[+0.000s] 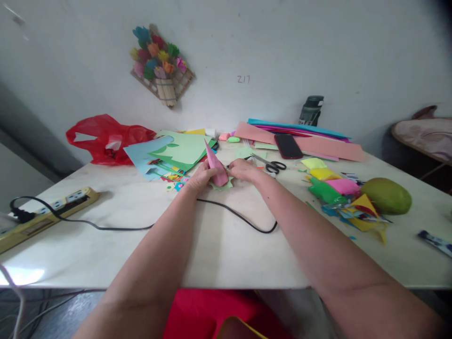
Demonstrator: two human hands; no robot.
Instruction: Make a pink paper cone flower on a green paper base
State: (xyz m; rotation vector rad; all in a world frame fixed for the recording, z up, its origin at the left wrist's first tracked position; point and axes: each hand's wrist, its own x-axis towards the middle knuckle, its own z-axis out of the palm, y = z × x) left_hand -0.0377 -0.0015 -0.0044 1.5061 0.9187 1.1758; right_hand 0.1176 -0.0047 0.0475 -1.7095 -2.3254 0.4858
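Observation:
A pink paper cone [219,175] leans with its tip up and to the left. My left hand [202,176] is closed around its lower side. Close by on the right, my right hand [243,169] has its fingers curled at the cone's edge; what they grip is hidden. Under the cone lies a scalloped light green paper piece [223,186]. Scissors with black handles [276,166] lie just beyond my right hand. Left of my left hand are small paper flowers on green stems [164,167] and colourful paper scraps [176,185].
A black cord [116,229] runs from the power strip [63,207] and passes beneath both forearms. Green paper sheets [187,146] and a red plastic bag [106,136] lie back left. A phone [288,146] rests on coloured paper; clay packs [326,183] and a green fruit [386,195] sit right.

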